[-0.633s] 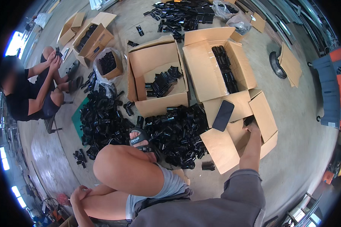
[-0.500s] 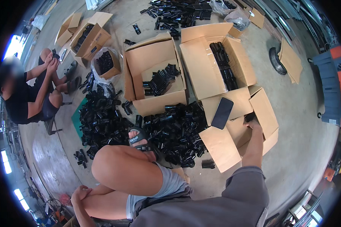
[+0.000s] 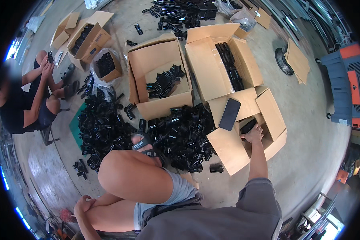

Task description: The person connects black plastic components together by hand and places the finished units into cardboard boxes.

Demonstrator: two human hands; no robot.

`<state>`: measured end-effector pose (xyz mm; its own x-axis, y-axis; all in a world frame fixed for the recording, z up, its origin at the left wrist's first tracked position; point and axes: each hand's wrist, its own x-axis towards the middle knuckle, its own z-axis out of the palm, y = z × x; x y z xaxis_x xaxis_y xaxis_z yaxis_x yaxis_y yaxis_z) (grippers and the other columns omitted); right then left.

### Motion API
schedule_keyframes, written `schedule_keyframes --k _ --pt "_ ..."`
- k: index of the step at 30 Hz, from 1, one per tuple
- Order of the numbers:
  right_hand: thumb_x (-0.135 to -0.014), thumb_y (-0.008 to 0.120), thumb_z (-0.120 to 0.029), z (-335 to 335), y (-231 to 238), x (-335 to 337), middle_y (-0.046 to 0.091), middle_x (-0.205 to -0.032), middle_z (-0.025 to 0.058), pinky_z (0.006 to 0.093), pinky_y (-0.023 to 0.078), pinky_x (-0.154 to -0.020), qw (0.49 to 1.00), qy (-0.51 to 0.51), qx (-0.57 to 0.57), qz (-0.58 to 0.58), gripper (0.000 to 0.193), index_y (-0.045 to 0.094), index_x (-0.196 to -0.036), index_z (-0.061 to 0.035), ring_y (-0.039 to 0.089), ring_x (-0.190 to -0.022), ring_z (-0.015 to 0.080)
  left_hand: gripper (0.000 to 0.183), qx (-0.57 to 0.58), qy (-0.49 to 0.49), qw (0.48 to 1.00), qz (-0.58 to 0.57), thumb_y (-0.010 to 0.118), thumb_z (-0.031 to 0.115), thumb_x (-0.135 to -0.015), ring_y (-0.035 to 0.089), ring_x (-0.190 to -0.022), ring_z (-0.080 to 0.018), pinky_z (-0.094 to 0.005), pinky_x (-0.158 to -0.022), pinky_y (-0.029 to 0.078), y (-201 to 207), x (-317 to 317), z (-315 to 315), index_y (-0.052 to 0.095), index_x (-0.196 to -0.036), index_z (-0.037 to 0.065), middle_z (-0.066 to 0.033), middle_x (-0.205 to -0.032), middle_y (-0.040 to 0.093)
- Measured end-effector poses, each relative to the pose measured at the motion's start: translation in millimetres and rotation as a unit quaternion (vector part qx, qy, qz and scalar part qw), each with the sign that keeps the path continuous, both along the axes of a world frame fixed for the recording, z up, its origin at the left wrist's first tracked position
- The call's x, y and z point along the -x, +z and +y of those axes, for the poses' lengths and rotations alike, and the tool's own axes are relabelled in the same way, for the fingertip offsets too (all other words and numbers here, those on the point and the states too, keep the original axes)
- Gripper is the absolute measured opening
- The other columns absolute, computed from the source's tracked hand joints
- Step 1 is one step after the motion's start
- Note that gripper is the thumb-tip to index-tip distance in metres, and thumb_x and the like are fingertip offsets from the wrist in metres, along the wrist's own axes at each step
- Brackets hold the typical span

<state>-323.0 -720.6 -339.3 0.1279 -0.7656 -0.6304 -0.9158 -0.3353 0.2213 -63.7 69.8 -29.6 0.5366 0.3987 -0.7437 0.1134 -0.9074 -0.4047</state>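
Observation:
At the right, my right hand (image 3: 253, 135) is inside an open cardboard box (image 3: 274, 110), its fingers around glossy black pipe fittings (image 3: 248, 125). How many pieces it grips is hidden. A dark phone (image 3: 230, 114) lies on that box's flap. Low at the left, my left hand (image 3: 84, 205) rests over my bent leg, fingers loosely laid out and holding nothing. A large heap of loose black fittings (image 3: 184, 138) covers the floor in front of my legs, with my sandalled foot (image 3: 142, 143) among it. One single fitting (image 3: 217, 168) lies apart, left of the box.
Two bigger cardboard boxes stand beyond the heap: one holds a stacked row of fittings (image 3: 166, 84), the other long black pieces (image 3: 230, 66). A co-worker (image 3: 26, 96) sits at the far left, holding a small black piece. A grey-orange wheeled cart (image 3: 344, 84) stands at the right.
My right hand has drawn back from deeper in the box toward its near left side, and the black fittings by its fingers show more. My left hand stays put. The view has shifted slightly.

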Motion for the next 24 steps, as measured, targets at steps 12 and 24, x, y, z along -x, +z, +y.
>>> schedule_keyframes --k 12,24 --pt "-0.057 0.094 -0.037 21.5 -1.9 -5.8 0.027 -0.158 0.0239 0.0478 0.031 -0.121 0.998 -0.008 0.002 -0.065 0.143 -0.002 -0.161 -0.0129 0.025 -0.148 0.0379 0.060 0.017 0.007 1.000 -0.016 0.074 0.051 -0.078 0.064 -0.118 -0.0376 -0.0434 -0.101 0.049 2.1 12.5 10.1 0.069 -0.122 0.010 -0.0243 -0.119 0.069" --pt "-0.069 0.083 -0.044 12.3 5.9 24.7 0.065 -0.104 0.0148 0.0401 0.055 -0.073 0.824 -0.401 -0.041 -0.399 0.077 0.049 -0.128 -0.0097 0.067 -0.091 0.0240 0.060 0.036 0.003 0.999 -0.034 0.076 0.049 -0.077 0.063 -0.118 -0.0384 -0.0432 -0.101 0.049 4.5 15.7 20.0 0.067 -0.124 0.012 -0.0236 -0.119 0.069"
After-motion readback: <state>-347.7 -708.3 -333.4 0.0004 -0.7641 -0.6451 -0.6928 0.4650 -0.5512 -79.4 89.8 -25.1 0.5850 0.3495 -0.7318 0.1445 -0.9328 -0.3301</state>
